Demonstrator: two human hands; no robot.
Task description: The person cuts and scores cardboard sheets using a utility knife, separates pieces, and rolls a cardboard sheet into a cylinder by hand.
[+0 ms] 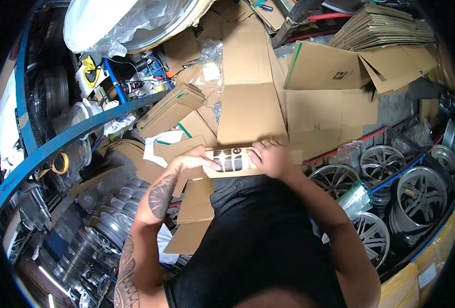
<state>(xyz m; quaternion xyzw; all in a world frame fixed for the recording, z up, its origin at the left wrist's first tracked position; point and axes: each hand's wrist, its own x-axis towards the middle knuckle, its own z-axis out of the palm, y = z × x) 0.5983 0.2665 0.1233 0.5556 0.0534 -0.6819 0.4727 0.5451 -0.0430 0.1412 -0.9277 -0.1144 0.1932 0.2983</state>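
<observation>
In front of my body, at waist height, I hold a small tan cardboard piece point(232, 167) with black printing on its face. Whether it is a closed box or a folded piece I cannot tell. My left hand point(195, 158) is closed on its left end, with the thumb along the lower edge. The right end is gripped by my right hand point(273, 159), fingers over the top edge. Just beyond both hands lies a long creased cardboard sheet point(250, 110), which the held piece partly overlaps in view.
Folded cartons point(320, 66) and a stack of flattened cardboard point(386, 28) lie at the upper right. Alloy wheels point(381, 161) fill a rack on the right. A curved-looking blue metal bar point(78, 131) crosses the left side. Stacked wheel rims point(78, 251) stand lower left.
</observation>
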